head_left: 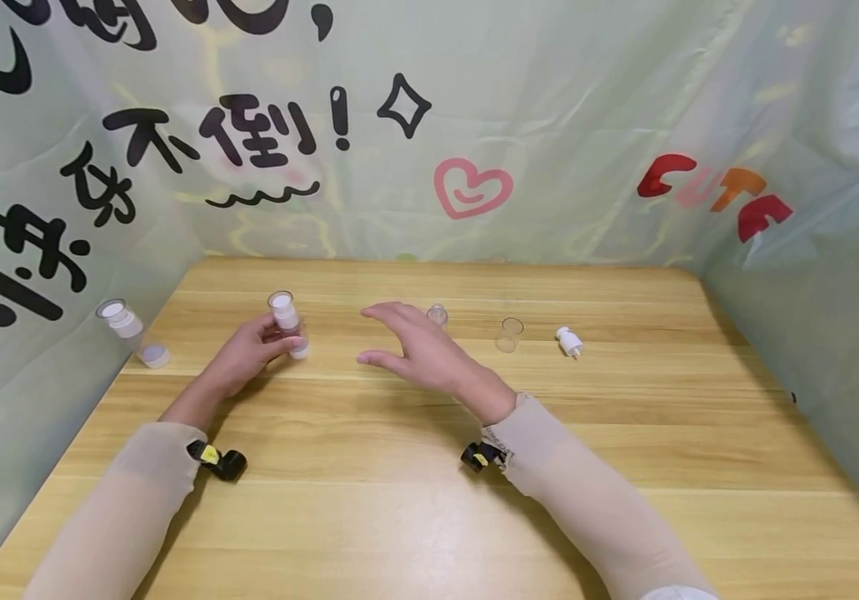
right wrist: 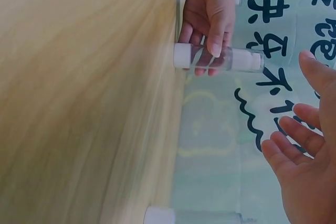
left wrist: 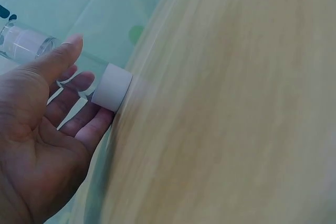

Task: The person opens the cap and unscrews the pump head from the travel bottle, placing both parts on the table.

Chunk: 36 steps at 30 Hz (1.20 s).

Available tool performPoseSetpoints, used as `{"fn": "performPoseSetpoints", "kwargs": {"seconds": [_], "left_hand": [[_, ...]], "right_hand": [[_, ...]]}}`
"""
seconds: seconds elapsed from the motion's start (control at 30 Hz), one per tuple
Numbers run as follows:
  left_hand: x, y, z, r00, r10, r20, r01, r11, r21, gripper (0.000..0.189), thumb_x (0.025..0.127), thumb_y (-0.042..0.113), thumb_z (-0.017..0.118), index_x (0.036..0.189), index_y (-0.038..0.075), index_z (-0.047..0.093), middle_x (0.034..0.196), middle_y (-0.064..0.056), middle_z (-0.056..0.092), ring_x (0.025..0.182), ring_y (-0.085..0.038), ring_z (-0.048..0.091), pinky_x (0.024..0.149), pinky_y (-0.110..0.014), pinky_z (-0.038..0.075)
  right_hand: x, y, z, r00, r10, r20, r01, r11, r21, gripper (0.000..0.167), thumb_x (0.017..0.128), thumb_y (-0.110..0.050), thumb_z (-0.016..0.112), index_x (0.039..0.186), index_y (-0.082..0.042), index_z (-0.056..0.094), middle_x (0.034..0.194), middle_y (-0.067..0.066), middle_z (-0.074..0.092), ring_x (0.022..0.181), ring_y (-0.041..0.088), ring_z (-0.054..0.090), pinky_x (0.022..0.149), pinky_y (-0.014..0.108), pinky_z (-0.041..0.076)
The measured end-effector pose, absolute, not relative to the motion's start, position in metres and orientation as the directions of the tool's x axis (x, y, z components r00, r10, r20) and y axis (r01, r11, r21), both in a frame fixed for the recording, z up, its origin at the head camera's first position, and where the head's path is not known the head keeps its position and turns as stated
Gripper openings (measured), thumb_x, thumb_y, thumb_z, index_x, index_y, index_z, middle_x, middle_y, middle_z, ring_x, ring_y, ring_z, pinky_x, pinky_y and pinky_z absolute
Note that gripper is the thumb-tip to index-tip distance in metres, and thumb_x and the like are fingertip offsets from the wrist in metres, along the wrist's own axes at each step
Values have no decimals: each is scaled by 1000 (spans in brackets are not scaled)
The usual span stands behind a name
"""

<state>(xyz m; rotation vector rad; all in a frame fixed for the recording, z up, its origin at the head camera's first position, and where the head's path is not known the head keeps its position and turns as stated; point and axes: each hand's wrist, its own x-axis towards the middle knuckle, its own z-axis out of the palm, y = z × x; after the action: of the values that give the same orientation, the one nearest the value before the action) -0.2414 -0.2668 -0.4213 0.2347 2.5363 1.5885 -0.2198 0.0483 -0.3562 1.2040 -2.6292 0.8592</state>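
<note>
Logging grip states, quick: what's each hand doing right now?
Left hand: closed around a clear bottle, holding it.
Right hand: open, holding nothing.

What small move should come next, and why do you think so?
Probably the left hand should loosen and leave the bottle standing: it appears upright, its white base at the table, with the pump and clear cap already on. The right hand is empty, and another white pump lies loose further right.
</note>
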Motion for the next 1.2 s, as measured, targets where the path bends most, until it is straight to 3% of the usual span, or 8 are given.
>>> {"fn": "performPoseSetpoints", "kwargs": {"seconds": [0.4, 0.6, 0.83, 1.0, 1.2], "left_hand": [[-231, -253, -425, -956, 292, -28, 93, 392, 915, 54, 91, 32, 71, 133, 3, 54, 129, -17, 60, 121, -31, 55, 103, -43, 44], [-225, -246, -426, -946, 324, -24, 105, 373, 922, 53, 90, 31, 72, 132, 3, 55, 126, -15, 61, 119, -30, 57, 101, -40, 46], [-218, -236, -424, -933, 359, -26, 107, 346, 932, 53, 90, 24, 72, 133, -1, 54, 129, -18, 59, 120, -32, 56, 99, -36, 48], [-214, -231, -424, -917, 398, -1, 134, 311, 941, 48, 92, 15, 70, 133, -5, 53, 131, -21, 58, 121, -34, 55, 97, -30, 48], [-211, -225, -423, -901, 433, -1, 138, 291, 947, 50, 92, 17, 71, 135, -1, 53, 135, -17, 56, 125, -31, 52, 101, -31, 45]], "right_hand": [[-222, 29, -363, -702, -662, 262, -688, 536, -490, 70, 92, -53, 62, 147, -13, 43, 146, 2, 48, 133, 17, 43, 109, 33, 36], [-222, 16, -366, -721, -657, 221, -646, 521, -558, 76, 92, -55, 60, 150, -12, 38, 147, 4, 46, 122, 20, 53, 102, 34, 44], [-223, 5, -372, -732, -647, 213, -615, 493, -616, 74, 93, -48, 64, 150, -11, 36, 144, 6, 49, 120, 26, 56, 99, 34, 47], [-222, -1, -377, -723, -652, 228, -620, 467, -630, 73, 92, -47, 65, 149, -11, 37, 143, 5, 51, 122, 23, 55, 99, 32, 46], [-221, -6, -382, -699, -664, 265, -651, 439, -619, 63, 93, -45, 64, 145, -15, 45, 137, 1, 56, 120, 20, 56, 99, 30, 46]]}}
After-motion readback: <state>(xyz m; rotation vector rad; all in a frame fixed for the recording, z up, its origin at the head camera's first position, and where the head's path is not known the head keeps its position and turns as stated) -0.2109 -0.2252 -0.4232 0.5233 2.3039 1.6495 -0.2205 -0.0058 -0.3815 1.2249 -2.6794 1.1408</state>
